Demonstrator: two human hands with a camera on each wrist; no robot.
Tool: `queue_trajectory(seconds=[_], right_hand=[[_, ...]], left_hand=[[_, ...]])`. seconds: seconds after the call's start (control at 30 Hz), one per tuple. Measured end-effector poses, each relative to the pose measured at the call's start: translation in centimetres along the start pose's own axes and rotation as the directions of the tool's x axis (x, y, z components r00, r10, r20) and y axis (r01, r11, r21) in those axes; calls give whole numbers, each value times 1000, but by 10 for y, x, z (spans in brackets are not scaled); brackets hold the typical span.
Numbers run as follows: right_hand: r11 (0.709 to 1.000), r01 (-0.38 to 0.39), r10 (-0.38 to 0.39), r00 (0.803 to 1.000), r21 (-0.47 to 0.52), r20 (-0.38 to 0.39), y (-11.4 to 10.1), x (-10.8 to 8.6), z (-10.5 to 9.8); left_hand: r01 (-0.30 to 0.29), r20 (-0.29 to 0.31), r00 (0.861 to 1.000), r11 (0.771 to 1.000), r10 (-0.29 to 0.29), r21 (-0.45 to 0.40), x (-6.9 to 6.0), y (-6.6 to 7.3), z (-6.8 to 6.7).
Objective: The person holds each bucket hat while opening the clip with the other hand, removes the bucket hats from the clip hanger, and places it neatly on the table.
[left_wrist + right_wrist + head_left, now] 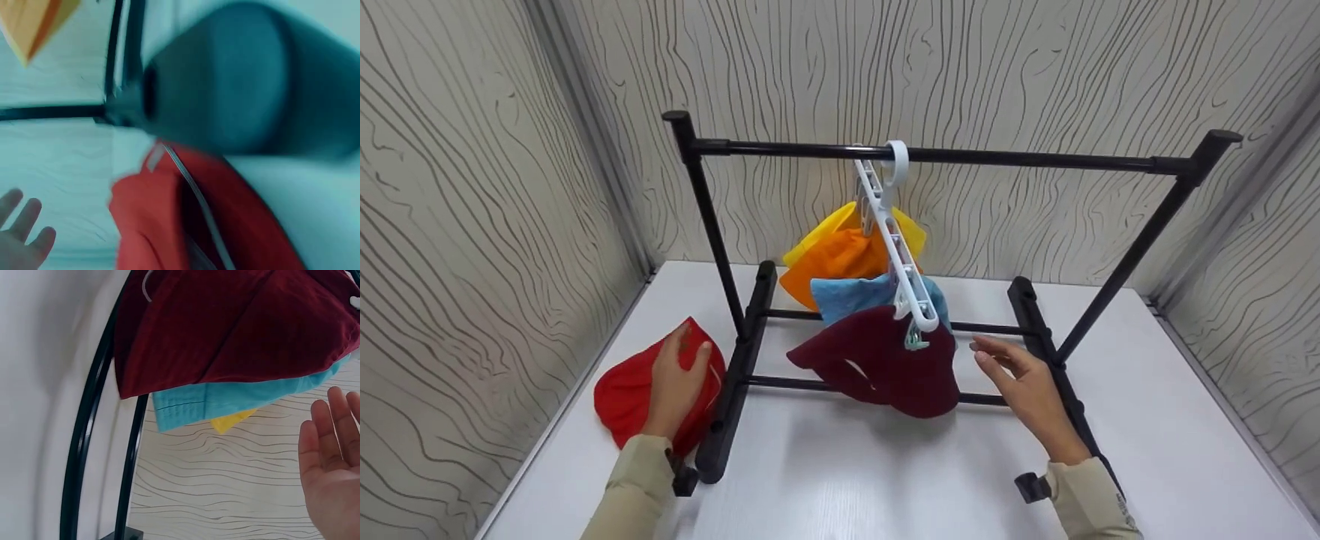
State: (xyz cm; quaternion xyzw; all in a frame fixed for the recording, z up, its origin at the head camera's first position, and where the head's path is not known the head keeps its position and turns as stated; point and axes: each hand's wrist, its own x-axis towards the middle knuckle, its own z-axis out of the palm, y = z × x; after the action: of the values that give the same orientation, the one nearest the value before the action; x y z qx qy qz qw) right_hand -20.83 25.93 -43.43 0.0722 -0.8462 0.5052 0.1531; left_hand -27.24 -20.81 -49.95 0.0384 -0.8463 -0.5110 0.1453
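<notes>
The left hand (673, 386) is above the red hat (622, 390), which lies on the table left of the rack; its fingers look relaxed, and contact cannot be told. In the left wrist view the left hand (22, 242) shows spread fingers beside the red hat (152, 219). The right hand (1030, 390), empty with fingers loosely bent, is right of the dark red hat (885, 367). That hat hangs from the front of a white clip hanger (901, 259). In the right wrist view the right hand (334, 467) stands apart from the dark red hat (236, 332).
A black rack (1020, 157) carries the hanger on its top bar. Behind the dark red hat hang a light blue hat (840, 296), an orange one (840, 262) and a yellow one (911, 231). Wood-patterned panels (960, 67) enclose the white table (840, 480).
</notes>
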Motion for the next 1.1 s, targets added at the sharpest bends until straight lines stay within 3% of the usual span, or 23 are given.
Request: queue_trajectory(seconds=[0.13,0.33,0.47,0.6,0.7,0.83,1.1], right_hand=[[998,45,-45,999,38,9,-10,7,1],[991,112,-113,994,79,2,-24,20,-1],[989,119,-120,993,91,7,-31,28,-2],[988,121,-124,992,91,27,-35,33,-2],[990,111,-115,992,86,51,-36,36,-2],[992,96,-104,990,87,94,-41,41,-2],[987,78,-103,978,139,183,-52,51,3]], left_hand=[[-93,48,994,995,95,-47,-4,23,11],[-177,76,979,976,187,-123,-10,60,27],[-215,109,966,963,234,-164,-16,81,34],[-218,179,953,962,246,-163,-21,99,39],[-238,246,931,960,268,-145,-23,110,42],[-289,327,891,949,314,-124,-23,122,45],[-358,387,837,922,387,-148,-22,142,51]])
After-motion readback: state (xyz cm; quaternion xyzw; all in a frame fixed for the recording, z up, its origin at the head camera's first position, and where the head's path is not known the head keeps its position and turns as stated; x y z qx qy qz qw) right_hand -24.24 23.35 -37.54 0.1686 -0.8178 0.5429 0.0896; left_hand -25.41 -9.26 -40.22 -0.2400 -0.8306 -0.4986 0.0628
